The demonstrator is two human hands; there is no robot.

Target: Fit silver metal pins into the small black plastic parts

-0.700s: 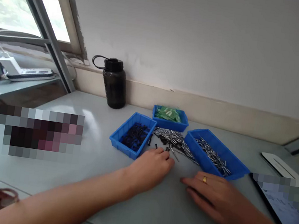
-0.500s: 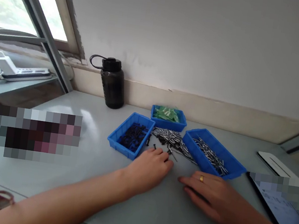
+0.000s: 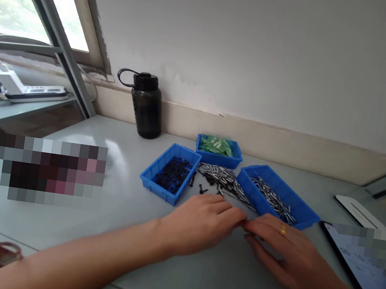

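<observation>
Beside the loose metal pins (image 3: 225, 181), left hand (image 3: 200, 222) and right hand (image 3: 281, 245) meet fingertip to fingertip; grips seemingly pinched, contents hidden.

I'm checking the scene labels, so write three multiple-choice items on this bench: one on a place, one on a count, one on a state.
1. Where does the dark water bottle stand?
A. At the wall, behind the blue trays
B. Inside the right tray
C. Under the right hand

2. How many blue trays are on the table?
A. Two
B. Three
C. Five

3. How do the left hand and right hand stand?
A. Both raised high above the table
B. Fingertips meeting low over the table, in front of the loose pile of pins
C. Each inside a tray

Answers:
1. A, it stands at the wall's base, left of the green-filled tray.
2. B, that tray, the left tray and the right tray.
3. B, the fingertips come together just before the pile.
</observation>
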